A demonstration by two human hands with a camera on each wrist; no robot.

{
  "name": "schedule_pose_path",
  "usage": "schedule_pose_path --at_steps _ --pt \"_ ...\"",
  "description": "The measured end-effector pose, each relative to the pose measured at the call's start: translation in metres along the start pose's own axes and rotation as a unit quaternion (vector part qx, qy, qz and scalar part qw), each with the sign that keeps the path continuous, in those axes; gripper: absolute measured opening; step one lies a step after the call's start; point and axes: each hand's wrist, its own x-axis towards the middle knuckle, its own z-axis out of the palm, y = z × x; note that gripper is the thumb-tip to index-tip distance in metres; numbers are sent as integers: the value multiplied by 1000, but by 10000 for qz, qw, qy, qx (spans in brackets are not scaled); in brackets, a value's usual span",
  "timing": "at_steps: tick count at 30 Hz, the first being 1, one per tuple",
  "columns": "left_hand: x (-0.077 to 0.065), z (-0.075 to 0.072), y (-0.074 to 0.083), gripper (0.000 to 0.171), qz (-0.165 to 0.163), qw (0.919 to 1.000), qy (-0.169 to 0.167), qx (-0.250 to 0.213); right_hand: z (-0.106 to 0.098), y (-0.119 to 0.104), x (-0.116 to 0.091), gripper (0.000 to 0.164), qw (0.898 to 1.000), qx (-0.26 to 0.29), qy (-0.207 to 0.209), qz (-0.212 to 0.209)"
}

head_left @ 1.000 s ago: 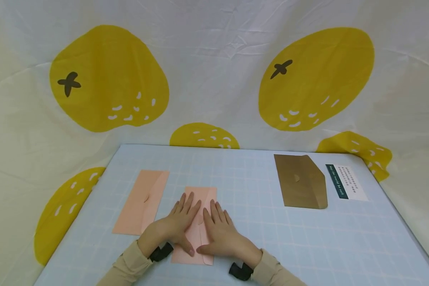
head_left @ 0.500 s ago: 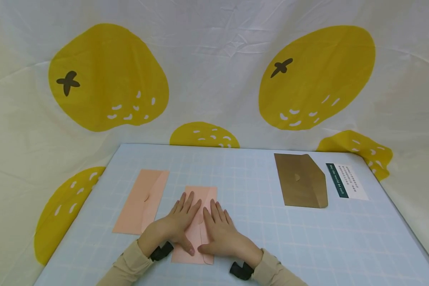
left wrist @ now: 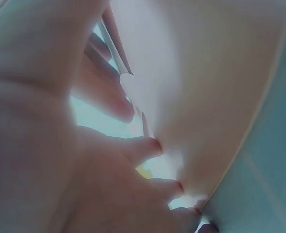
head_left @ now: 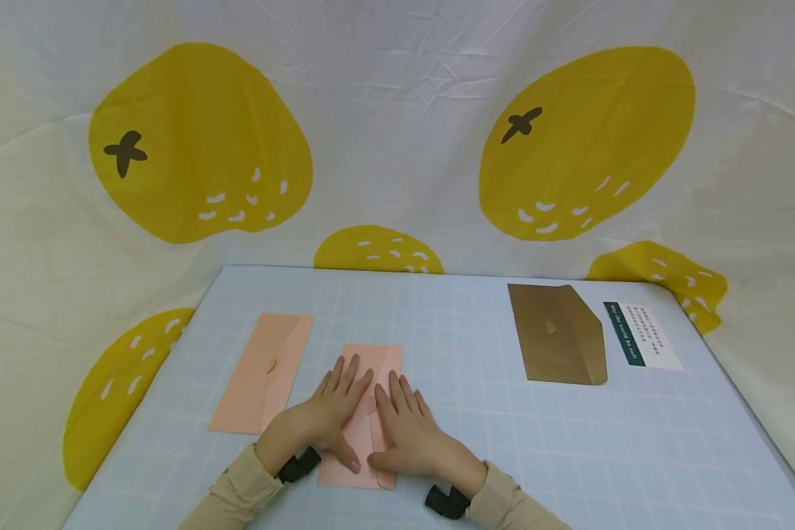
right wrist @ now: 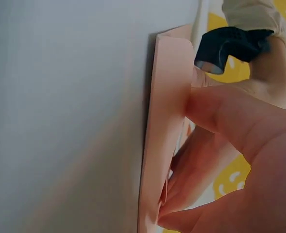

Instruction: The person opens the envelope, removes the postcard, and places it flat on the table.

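A pink envelope point(head_left: 384, 357) lies flat at the near middle of the table, its flap side up. My left hand point(head_left: 336, 412) rests on its left half with straight, slightly spread fingers. On the right half, over the long flap, my right hand point(head_left: 407, 434) lies with its fingers extended and thumb pointing left. In the right wrist view, the thumb point(right wrist: 215, 104) and fingertips touch the flap of the envelope point(right wrist: 167, 97). The left wrist view shows the fingertips point(left wrist: 150, 145) down on the pink paper point(left wrist: 215, 97). Part of the envelope is hidden under both hands.
A second pink envelope point(head_left: 261, 375) lies to the left, close to my left forearm. At the far right are a brown envelope point(head_left: 556, 338) and a white and green printed card point(head_left: 642, 337). A fruit-patterned cloth point(head_left: 397, 147) hangs behind the table point(head_left: 450, 316).
Both hands stay almost still on the envelope; the right thumb has shifted very slightly to the right. The envelopes and card keep their places.
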Motion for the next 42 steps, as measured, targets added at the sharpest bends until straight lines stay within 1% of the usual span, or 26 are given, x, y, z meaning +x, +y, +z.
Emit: schedule_pose_path --at_steps 6,9,13,16,22,24,29,31,38,42 --pt "-1 -1 1 136 -13 10000 22 0 1 0 -1 101 9999 -117 85 35" --pt "-3 0 5 133 -6 9998 97 152 1 0 -1 103 9997 -190 128 53" --pt "-6 1 12 122 73 9990 134 423 0 0 -1 104 9993 -320 184 58" --pt "-9 1 17 113 104 9986 132 497 0 -1 -1 105 9991 -370 213 75" --pt "-11 1 21 91 97 9994 132 310 1 1 0 107 9990 -374 212 103" --pt "-11 1 22 93 58 9996 107 250 2 2 1 106 9989 -380 233 111" --pt "-12 -1 24 113 -167 9998 9 141 4 3 3 104 9990 -319 279 143" --pt "-12 -2 25 115 -231 9997 -24 89 5 3 3 103 9992 -264 271 148" --pt "-12 -1 26 102 -189 9998 -57 -50 5 1 2 99 9997 -52 159 160" --pt "-12 -1 25 103 -187 9998 -56 -32 4 0 2 99 9998 -19 118 156"
